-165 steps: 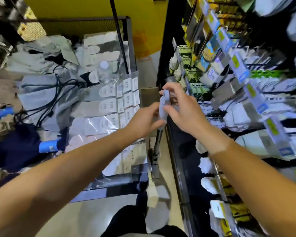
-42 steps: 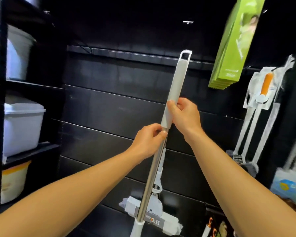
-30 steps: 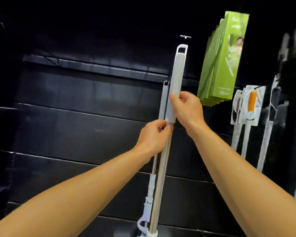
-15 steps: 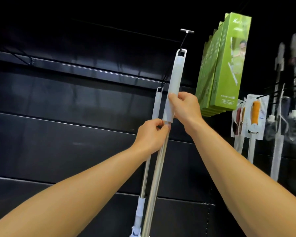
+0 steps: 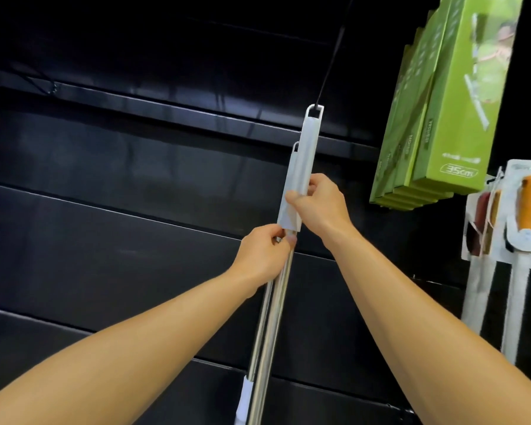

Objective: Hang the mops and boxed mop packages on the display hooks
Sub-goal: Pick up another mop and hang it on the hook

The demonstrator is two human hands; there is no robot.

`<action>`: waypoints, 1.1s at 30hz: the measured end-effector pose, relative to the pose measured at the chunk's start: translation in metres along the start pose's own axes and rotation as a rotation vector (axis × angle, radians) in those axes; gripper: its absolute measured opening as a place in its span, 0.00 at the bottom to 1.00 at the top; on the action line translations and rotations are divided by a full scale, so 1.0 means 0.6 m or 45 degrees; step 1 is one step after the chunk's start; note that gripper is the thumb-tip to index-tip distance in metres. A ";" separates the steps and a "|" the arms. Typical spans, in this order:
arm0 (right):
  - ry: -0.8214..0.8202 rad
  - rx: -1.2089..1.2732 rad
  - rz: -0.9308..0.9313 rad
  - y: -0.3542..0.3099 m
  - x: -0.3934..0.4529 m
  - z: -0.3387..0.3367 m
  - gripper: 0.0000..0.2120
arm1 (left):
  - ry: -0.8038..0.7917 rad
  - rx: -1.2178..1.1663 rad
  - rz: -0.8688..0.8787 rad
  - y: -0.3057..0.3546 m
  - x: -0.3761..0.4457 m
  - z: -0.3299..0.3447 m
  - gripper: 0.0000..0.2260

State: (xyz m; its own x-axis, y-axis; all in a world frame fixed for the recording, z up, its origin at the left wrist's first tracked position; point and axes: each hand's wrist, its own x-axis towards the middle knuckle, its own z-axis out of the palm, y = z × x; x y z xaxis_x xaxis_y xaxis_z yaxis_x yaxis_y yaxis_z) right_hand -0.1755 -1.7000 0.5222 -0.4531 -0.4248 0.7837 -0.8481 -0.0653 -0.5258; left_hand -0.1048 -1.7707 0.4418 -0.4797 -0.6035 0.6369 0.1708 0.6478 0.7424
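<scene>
Both forearms rise from the bottom corners, cut off at the frame edge, so nothing of the person beyond them shows. The left hand (image 5: 262,256) is clenched round the bare metal pole of the mop (image 5: 275,289), just under the pale sleeve of its handle; the fingertips are tucked behind the pole and hard to make out. The right hand (image 5: 319,207) grips that pale sleeve a little higher, thumb across its front. The mop's lower end runs out of the bottom edge, so its head is hidden. Directly behind it hangs a second mop (image 5: 294,167), mostly covered by the front one, with only its top loop and a white collar near the bottom edge showing. The front mop's top loop (image 5: 314,111) now meets the black display hook (image 5: 331,56), whose outer end leaves the top edge; whether the hook passes through the loop I cannot tell. Half a second ago the loop sat lower, short of the hook, whose tip was then in view. To the right hang green boxed mop packages (image 5: 448,96), stacked one behind another, their tops cut off. Beyond them carded brushes (image 5: 524,210) with orange and dark heads hang at the right edge, partly cropped and blurred. Behind everything stands the black slatted wall (image 5: 120,225), dim in its upper part.
</scene>
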 end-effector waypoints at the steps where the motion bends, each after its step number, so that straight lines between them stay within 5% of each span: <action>1: -0.027 -0.021 -0.011 0.012 0.007 0.005 0.23 | 0.002 -0.001 -0.011 -0.010 0.008 0.006 0.12; 14: 0.004 -0.048 -0.209 0.125 0.077 0.070 0.39 | 0.053 0.086 0.044 -0.103 0.088 0.047 0.07; 19: 0.039 -0.052 -0.227 0.154 0.092 0.087 0.39 | 0.098 0.365 0.323 -0.155 0.072 0.062 0.35; 24: 0.049 -0.034 -0.282 0.170 0.099 0.091 0.38 | 0.090 0.518 0.501 -0.178 0.081 0.066 0.33; 33: -0.017 -0.072 -0.218 0.177 0.088 0.086 0.37 | 0.056 0.680 0.489 -0.194 0.081 0.059 0.32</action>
State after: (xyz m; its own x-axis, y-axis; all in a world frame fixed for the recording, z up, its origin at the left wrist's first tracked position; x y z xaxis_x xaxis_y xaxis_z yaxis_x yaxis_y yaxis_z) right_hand -0.2752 -1.7760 0.4910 -0.2971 -0.4242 0.8555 -0.9269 -0.0872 -0.3651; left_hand -0.1787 -1.8588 0.3789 -0.4325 -0.2946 0.8522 -0.1333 0.9556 0.2627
